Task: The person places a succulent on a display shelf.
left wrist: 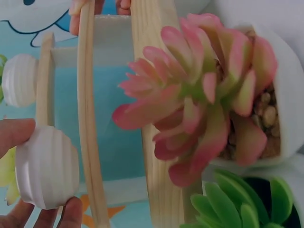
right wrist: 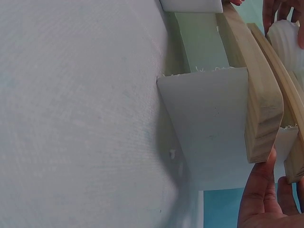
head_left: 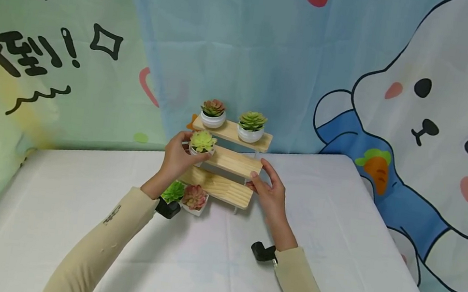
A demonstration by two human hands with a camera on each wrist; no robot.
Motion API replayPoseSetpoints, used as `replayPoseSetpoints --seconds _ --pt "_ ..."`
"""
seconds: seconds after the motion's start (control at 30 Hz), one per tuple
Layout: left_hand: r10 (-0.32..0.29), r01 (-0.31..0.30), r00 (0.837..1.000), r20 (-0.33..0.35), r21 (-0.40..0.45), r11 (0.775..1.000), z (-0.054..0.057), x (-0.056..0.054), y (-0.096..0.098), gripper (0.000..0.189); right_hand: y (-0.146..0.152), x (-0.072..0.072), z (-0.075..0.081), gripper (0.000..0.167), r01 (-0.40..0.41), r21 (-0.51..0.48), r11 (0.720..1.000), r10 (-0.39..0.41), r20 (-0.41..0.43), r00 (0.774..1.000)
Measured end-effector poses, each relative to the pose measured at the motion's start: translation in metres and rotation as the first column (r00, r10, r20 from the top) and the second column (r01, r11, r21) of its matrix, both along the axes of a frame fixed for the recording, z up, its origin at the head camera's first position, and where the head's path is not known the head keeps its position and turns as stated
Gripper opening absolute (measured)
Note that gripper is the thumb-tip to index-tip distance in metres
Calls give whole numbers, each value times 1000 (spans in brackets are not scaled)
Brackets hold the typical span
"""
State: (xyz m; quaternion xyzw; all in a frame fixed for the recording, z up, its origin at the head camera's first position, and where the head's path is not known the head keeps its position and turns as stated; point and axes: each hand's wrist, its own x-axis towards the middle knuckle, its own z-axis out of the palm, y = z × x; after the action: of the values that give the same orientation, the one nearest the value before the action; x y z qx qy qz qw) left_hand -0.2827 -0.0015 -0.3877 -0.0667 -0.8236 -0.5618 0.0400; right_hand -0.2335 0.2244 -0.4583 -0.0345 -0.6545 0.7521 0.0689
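My left hand [head_left: 177, 158] holds a small yellow-green succulent [head_left: 203, 141] by its pot, at the left end of the middle board [head_left: 234, 161] of a three-step wooden plant stand. In the left wrist view, thumb and fingertips grip opposite sides of the ribbed white pot [left wrist: 47, 166]. My right hand [head_left: 271, 194] pinches the right end of that middle board between thumb and fingers. Seen from the right wrist, the thumb is right by the end of the lower board [right wrist: 263, 118], and the other fingertips are partly hidden.
Two potted succulents, one reddish [head_left: 213, 113] and one green [head_left: 251, 126], stand on the top board [head_left: 229, 129]. A pink succulent [head_left: 194, 197] and a bright green one [head_left: 173, 191] sit before the stand's lower left, on the white-covered table [head_left: 210, 269]. A printed curtain [head_left: 237, 44] hangs behind.
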Motion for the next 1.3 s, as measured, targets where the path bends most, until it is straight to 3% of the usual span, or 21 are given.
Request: replayPoseSetpoints --seconds 0.37,0.6,0.93,1.1,1.3 --pt "-8 7 999 52 17 1000 -4 -6 4 63 -1 1 1 53 9 14 1000 -9 9 1000" --pt "18 -20 995 96 25 999 -6 -9 1 65 -2 1 0 54 6 4 1000 -6 9 1000" --pt "15 -17 995 103 19 1000 -5 -12 0 64 -2 -2 1 55 -2 14 1000 2 -3 1000" --pt "-14 13 991 136 10 1000 -5 -16 -2 68 -2 -2 2 53 6 18 1000 -6 -9 1000" --pt "-79 59 974 210 100 993 -2 -15 -8 76 -3 -2 3 54 20 6 1000 -20 34 999"
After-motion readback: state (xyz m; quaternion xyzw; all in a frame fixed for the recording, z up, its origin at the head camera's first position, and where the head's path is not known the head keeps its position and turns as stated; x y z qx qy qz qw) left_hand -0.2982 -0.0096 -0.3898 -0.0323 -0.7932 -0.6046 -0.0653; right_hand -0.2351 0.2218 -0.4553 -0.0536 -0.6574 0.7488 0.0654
